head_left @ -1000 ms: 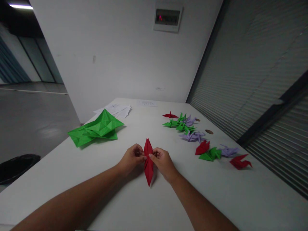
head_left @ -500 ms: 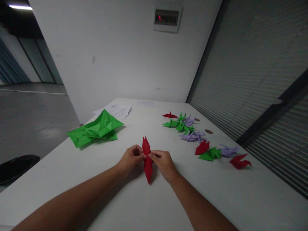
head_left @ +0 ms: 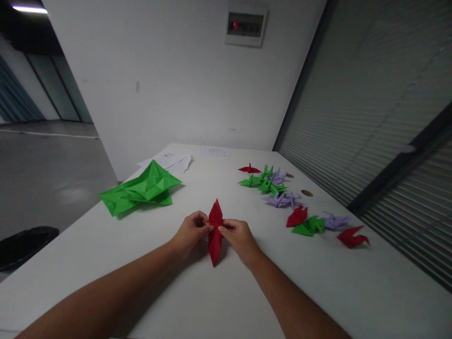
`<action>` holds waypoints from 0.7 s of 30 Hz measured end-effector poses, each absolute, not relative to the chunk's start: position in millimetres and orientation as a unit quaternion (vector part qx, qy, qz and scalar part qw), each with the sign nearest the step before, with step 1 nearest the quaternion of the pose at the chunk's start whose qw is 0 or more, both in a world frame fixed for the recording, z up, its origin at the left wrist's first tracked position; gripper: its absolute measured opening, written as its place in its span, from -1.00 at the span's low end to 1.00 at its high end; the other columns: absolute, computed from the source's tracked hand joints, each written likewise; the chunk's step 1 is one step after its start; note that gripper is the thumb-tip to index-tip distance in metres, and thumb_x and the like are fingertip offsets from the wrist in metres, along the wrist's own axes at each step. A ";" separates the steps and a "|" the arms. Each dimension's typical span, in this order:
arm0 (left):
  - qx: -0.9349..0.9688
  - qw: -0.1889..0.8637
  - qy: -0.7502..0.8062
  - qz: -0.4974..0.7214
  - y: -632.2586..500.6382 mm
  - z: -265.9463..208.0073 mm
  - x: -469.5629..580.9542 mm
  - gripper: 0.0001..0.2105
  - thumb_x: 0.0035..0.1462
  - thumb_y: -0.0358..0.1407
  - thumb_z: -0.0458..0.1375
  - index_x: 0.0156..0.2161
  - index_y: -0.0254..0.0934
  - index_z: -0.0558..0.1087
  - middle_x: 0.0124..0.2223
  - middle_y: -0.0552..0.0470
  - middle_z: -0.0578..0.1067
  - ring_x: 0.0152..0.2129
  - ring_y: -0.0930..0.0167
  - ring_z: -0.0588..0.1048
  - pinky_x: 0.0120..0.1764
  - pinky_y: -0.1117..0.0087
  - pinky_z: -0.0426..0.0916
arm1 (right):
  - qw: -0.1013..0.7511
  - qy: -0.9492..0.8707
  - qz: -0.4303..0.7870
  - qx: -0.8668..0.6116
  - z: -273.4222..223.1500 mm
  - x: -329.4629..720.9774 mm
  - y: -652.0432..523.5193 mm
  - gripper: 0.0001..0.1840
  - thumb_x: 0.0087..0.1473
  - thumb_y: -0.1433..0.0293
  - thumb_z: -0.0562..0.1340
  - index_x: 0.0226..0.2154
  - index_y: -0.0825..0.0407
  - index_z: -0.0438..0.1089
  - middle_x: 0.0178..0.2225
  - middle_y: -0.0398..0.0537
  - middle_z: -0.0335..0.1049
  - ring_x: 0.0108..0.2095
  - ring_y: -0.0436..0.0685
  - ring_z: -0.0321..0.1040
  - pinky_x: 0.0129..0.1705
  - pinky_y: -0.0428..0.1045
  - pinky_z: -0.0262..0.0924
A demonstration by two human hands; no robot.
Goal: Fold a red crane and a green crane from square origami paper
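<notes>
On the left of the table, green folded sheets lie near loose papers; toward the middle, the left hand pinches one edge of a slim red folded paper while the right hand clamps its other edge, apparently mid-fold, and the next move seems to call for an even press from both sides. The red folded paper's far side is hidden from me, and the paper birds farther right partly overlap, hard to count.
</notes>
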State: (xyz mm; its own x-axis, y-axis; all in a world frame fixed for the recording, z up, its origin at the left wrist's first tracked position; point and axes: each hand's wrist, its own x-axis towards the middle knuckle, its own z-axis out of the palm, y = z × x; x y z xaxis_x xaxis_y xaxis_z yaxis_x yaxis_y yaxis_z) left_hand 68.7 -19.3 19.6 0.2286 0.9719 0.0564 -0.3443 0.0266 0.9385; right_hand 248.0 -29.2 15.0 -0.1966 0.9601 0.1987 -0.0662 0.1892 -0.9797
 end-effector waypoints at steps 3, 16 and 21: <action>0.472 0.625 0.346 0.516 -21.1 21.4 69.4 -0.68 -0.16 -0.32 0.49 -0.39 -0.31 0.42 -0.44 0.08 0.51 -0.49 0.46 0.47 -0.38 0.43 0.34 | 0.514 -0.575 0.490 -0.407 9.6 249.1 -27.2 -0.74 0.03 0.23 0.39 -0.33 0.11 0.60 -0.37 0.01 0.60 -0.36 0.18 0.50 -0.29 0.01 0.38; 0.479 0.601 0.392 0.505 -19.8 21.1 70.9 -0.69 -0.21 -0.25 0.49 -0.42 -0.32 0.49 -0.50 0.10 0.47 -0.54 0.48 0.42 -0.42 0.45 0.28 | 0.515 -0.574 0.479 -0.419 13.6 248.3 -27.8 -0.76 0.01 0.28 0.36 -0.33 0.11 0.60 -0.36 0.02 0.61 -0.38 0.16 0.51 -0.30 -0.01 0.36; 0.484 0.598 0.401 0.498 -20.5 22.0 71.2 -0.71 -0.21 -0.26 0.48 -0.43 -0.32 0.49 -0.50 0.09 0.48 -0.54 0.48 0.41 -0.41 0.45 0.28 | 0.510 -0.584 0.463 -0.428 14.4 248.1 -28.8 -0.74 0.01 0.25 0.35 -0.32 0.12 0.60 -0.35 0.05 0.62 -0.36 0.19 0.52 -0.30 0.01 0.39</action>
